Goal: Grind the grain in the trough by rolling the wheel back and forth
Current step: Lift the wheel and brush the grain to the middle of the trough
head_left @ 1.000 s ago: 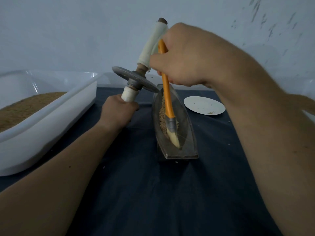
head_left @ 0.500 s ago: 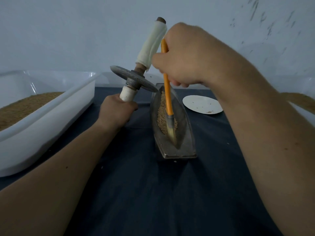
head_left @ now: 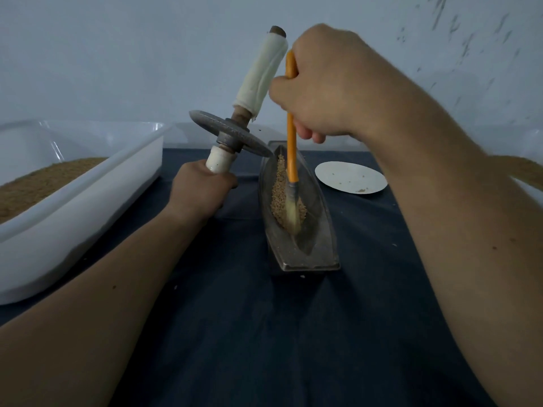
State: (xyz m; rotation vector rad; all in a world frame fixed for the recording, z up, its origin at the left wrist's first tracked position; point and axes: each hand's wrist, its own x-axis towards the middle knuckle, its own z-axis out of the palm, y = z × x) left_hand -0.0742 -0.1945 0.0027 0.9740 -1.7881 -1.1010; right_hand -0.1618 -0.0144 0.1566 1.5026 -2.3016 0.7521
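Note:
A narrow boat-shaped metal trough (head_left: 316,248) stands on the dark cloth at the centre, with pale grain (head_left: 279,192) lying along its groove. My left hand (head_left: 199,192) grips the lower white-wrapped handle of the grinding wheel (head_left: 229,136), which is lifted clear of the trough and tilted, left of it. My right hand (head_left: 320,89) grips the orange handle of a brush (head_left: 291,160). The brush's bristles rest in the grain near the trough's middle.
A large white tub (head_left: 88,195) holding brown grain stands at the left. A small white plate (head_left: 351,177) with a few specks lies right of the trough. Another heap of grain shows at the far right edge. A pale wall rises close behind.
The brush tip has moved from the near end of the trough up toward its middle, pushing grain along. The lifted wheel has barely shifted.

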